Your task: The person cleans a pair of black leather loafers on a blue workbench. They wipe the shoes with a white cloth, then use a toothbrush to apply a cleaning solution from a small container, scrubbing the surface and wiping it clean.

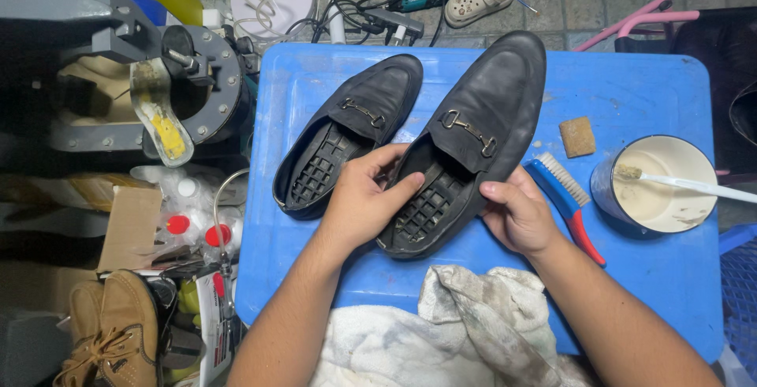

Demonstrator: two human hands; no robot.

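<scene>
Both hands steady a black leather loafer with a metal bit buckle [465, 146] at the middle of a blue plastic table [631, 91], toe aimed at its far edge. The left hand [364, 202] grips the heel opening, the right hand [516, 215] pinches the side. It looks light and supple, best held at the heel. A matching black loafer [351, 131] lies alongside.

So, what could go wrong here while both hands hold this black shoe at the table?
The right hand works close to the blue brush and the open white tub with a small brush resting in it; an elbow swing might tip it. The left hand grips the black loafer, whose heel sits near the table edge above the cloth, so it could slide off.
</scene>
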